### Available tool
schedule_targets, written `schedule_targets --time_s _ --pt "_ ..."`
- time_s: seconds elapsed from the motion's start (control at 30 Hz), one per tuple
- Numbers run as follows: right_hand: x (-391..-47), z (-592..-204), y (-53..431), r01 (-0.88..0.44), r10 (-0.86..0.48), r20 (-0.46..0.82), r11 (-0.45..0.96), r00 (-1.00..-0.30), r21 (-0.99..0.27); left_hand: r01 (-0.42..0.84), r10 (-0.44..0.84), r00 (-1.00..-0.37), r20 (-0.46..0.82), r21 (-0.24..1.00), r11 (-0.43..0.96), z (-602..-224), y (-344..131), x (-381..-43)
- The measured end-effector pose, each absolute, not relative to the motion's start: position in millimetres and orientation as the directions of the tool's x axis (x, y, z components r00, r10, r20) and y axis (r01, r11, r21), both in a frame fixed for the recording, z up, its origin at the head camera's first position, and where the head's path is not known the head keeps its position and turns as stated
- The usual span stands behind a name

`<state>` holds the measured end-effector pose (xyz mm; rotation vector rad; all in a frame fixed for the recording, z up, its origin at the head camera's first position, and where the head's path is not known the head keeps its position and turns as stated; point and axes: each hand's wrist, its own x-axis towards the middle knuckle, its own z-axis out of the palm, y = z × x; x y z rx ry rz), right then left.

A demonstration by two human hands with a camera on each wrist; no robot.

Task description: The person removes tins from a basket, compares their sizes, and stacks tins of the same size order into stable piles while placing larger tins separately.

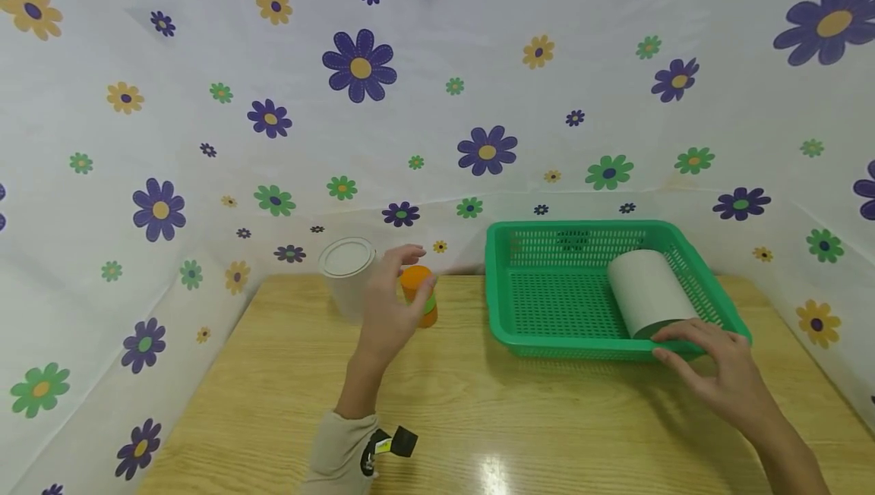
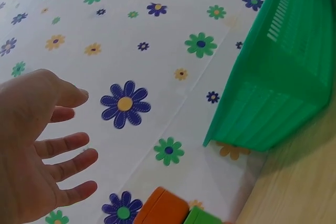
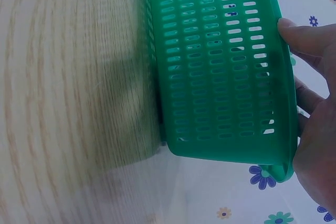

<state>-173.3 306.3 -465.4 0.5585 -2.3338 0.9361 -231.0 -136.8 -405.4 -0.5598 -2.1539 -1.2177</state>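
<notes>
A green plastic basket [image 1: 502, 290] stands on the right of the table in the head view. My right hand [image 1: 724, 373] pinches its front rim near the right corner, thumb outside and fingers over the edge; the right wrist view shows this grip on the rim too. A white cylinder [image 1: 645, 290] lies on its side inside the basket. My left hand [image 1: 390, 313] is raised with fingers and thumb apart, holding nothing. Behind it stands a small orange-and-green container [image 1: 415, 279], partly hidden by the thumb. A white lidded can [image 1: 345, 275] stands just left of that container.
The wooden table [image 1: 478, 419] reaches back to a flower-printed cloth [image 1: 424, 115] that hangs behind it and at both sides. Table surface shows between the small container and the basket.
</notes>
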Motion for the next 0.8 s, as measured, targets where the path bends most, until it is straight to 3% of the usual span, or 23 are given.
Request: schedule_targets --time_s 0.8 --pt "-172.4 -463.5 303.5 -0.565 -0.169 0.641 0.669 -0.749 -0.483 0.637 0.25 -0.77 0.587 0.681 0.362 -393.1 -49.6 -236.7"
